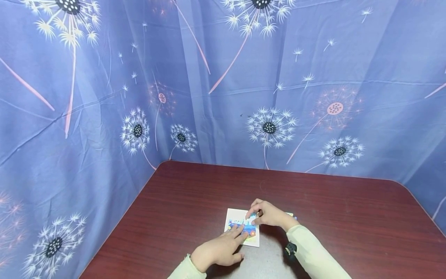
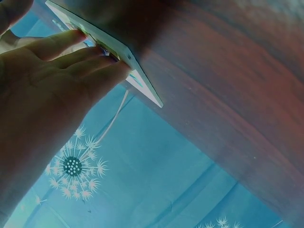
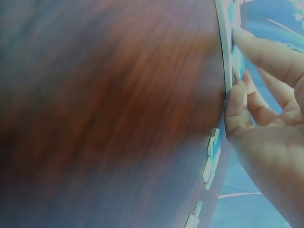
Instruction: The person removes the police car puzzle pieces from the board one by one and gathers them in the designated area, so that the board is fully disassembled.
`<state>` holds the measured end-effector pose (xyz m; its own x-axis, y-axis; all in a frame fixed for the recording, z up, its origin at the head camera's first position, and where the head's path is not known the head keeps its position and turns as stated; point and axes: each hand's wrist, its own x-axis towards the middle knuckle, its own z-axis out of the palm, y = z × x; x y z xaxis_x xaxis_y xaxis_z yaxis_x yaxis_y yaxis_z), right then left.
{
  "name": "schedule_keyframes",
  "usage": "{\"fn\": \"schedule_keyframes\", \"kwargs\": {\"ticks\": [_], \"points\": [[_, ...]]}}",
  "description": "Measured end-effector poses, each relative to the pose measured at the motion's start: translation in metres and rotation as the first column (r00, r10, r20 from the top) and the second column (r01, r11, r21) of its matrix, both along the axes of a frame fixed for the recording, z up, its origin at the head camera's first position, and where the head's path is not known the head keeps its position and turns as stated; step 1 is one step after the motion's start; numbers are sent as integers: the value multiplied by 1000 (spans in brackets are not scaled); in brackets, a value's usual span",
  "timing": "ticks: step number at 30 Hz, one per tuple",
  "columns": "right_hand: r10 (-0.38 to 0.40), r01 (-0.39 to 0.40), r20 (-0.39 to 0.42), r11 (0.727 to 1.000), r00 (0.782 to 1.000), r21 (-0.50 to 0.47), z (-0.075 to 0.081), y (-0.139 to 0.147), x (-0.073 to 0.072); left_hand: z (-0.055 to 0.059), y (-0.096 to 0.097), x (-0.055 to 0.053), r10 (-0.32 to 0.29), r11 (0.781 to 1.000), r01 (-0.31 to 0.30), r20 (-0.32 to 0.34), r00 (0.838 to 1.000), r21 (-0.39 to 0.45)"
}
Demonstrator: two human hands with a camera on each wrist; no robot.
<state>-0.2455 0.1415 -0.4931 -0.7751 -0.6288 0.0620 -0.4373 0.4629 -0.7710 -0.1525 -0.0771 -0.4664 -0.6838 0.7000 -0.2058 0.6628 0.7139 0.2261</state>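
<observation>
A small white puzzle board (image 1: 235, 212) with a blue vehicle picture (image 1: 248, 228) lies on the table. My left hand (image 1: 220, 248) rests its straight fingers on the board's lower left; in the left wrist view the fingertips touch the picture near the board's edge (image 2: 130, 57). At the board's upper right, my right hand (image 1: 270, 214) pinches a light-blue puzzle piece (image 3: 239, 62) between thumb and fingers, right against the board. The fingers partly hide this piece in the head view.
Beside the board, a loose puzzle piece (image 3: 212, 159) lies on the dark red table (image 1: 348, 217), with a second piece (image 3: 193, 217) farther along. The right forearm partly covers loose pieces (image 1: 290, 214) in the head view. A blue dandelion-print curtain (image 1: 223, 116) stands behind and left.
</observation>
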Motion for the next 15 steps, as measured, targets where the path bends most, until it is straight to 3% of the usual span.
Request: {"fn": "schedule_keyframes", "kwargs": {"ticks": [15], "points": [[-62, 62, -4, 998, 998, 1, 0, -1, 3, -1, -1, 0, -9, 1000, 9, -15, 1000, 13]]}}
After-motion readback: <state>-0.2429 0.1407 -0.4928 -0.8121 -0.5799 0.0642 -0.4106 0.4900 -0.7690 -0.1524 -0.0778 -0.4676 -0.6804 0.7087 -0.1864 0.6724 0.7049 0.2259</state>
